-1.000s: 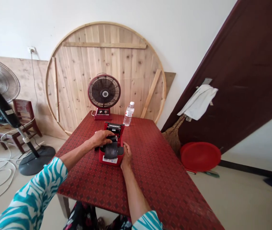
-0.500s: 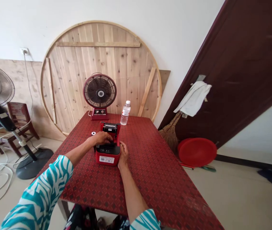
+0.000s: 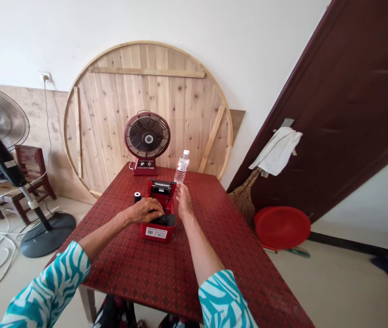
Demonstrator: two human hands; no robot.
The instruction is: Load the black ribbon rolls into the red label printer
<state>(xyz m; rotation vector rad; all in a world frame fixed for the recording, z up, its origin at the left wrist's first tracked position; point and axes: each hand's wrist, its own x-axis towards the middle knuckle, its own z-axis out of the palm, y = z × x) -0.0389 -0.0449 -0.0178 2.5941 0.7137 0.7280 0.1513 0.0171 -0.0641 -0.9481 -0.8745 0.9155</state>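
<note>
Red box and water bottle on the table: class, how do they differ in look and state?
The red box is red and black, while the water bottle is clear. The box's lid stands open; the bottle's cap is on. The box stands nearer the camera, the bottle farther back. Both stand on the patterned table.

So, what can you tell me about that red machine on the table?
The red machine is a boxy case, seemingly plastic, upright on the patterned table. Its lid stands open at the far side, showing a black, silver-striped part. A white label is on the near face, its print too small to read. The left hand reaches into the black-rimmed opening, partly hiding the inside. The right hand is beside the lid; whether it touches is unclear.
</note>
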